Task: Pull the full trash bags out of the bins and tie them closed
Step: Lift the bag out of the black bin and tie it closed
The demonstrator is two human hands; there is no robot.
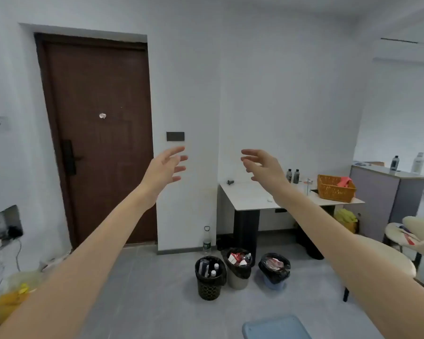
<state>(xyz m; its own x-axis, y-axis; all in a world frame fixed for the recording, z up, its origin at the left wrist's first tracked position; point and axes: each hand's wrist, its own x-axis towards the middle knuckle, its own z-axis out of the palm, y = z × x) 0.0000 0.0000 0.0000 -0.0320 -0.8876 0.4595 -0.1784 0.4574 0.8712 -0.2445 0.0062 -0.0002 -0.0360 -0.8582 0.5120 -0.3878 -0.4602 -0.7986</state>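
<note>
Three small bins stand in a row on the grey floor by the wall corner, each lined with a black bag full of rubbish. The black patterned bin (208, 288) on the left holds bottles. The beige bin (238, 280) in the middle holds red and white packaging. The blue bin (274, 283) on the right holds crumpled pinkish waste. My left hand (165, 167) and my right hand (261, 166) are stretched out in front of me at chest height, palms facing each other, fingers spread, holding nothing, well above and short of the bins.
A brown door (98, 133) is at the left. A white table (252, 196) with a wicker basket (335, 189) stands behind the bins, a clear bottle (206, 241) by the wall. Stools (402, 238) are at the right, a blue object (274, 327) near my feet, yellow bags (15, 294) at left.
</note>
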